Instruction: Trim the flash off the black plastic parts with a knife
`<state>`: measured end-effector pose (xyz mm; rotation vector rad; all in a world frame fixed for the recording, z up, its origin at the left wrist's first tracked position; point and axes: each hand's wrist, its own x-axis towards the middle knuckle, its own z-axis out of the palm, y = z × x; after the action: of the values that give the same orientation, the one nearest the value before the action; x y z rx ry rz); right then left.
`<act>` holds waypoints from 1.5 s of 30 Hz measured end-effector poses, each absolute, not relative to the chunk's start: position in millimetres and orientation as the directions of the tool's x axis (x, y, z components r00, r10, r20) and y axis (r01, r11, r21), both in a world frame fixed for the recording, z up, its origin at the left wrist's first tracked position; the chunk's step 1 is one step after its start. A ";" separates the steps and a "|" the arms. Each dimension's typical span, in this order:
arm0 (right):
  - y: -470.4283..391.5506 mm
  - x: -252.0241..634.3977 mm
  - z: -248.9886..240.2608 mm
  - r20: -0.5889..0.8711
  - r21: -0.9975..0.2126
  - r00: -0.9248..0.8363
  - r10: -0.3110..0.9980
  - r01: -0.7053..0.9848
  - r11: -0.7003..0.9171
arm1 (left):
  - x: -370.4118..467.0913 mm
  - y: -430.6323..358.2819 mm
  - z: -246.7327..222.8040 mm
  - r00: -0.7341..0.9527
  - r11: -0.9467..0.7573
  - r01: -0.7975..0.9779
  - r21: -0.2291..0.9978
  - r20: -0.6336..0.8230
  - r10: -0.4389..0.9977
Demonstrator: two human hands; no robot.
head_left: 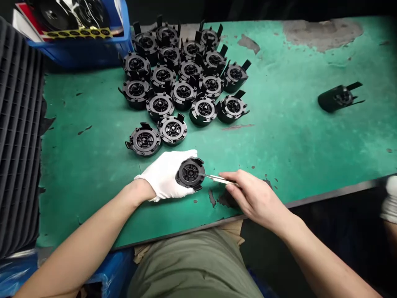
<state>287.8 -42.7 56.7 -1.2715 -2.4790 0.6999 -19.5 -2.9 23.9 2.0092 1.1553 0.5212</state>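
My left hand [167, 176], in a white glove, is wrapped round a round black plastic part [190, 172] with its ribbed face turned up. Thin metal tweezers [217, 179] are pinched between the thumb and fingers of my bare right hand [252, 196]. Their tip meets the right side of the part's face; anything between the tips is too small to make out. Just behind my left hand, two similar black parts [144, 140] stand on the green table [89, 165], at the front of a group of several more.
A blue bin [83, 54] with black items is at the back left, above stacked dark ribbed trays [18, 136]. One black part [336, 98] lies tilted on the right. Another person's white-gloved hand [391, 198] shows at the right edge.
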 end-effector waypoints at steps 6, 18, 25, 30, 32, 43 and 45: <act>-18.3 276.8 49.5 0.118 -0.409 -0.689 0.715 0.622 0.668 | -31.8 -11.6 21.5 0.552 -0.317 0.530 0.786 -0.036 0.833; -44.6 262.1 53.8 0.163 -0.312 -0.701 0.694 0.631 0.710 | -32.6 -13.9 18.8 0.527 -0.324 0.481 0.814 0.026 0.849; -60.0 261.6 51.2 0.163 -0.352 -0.659 0.734 0.656 0.667 | -30.4 -12.8 19.3 0.493 -0.267 0.452 0.851 0.011 0.870; -62.4 262.0 52.7 0.170 -0.376 -0.646 0.745 0.656 0.655 | -30.0 -11.7 20.0 0.526 -0.335 0.473 0.815 0.044 0.849; -62.2 262.2 52.9 0.168 -0.394 -0.645 0.746 0.649 0.650 | -30.0 -11.7 20.9 0.531 -0.345 0.480 0.806 0.047 0.846; -54.5 266.5 46.8 0.193 -0.362 -0.658 0.727 0.641 0.677 | -33.1 -14.2 18.3 0.505 -0.308 0.473 0.825 0.033 0.863; -53.4 266.8 45.4 0.209 -0.347 -0.657 0.724 0.643 0.683 | -33.1 -14.2 18.0 0.502 -0.310 0.460 0.832 0.044 0.864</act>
<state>266.8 -53.4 45.4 -1.0781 -2.5669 0.3472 -33.1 -14.2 18.0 1.9455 1.0894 0.6391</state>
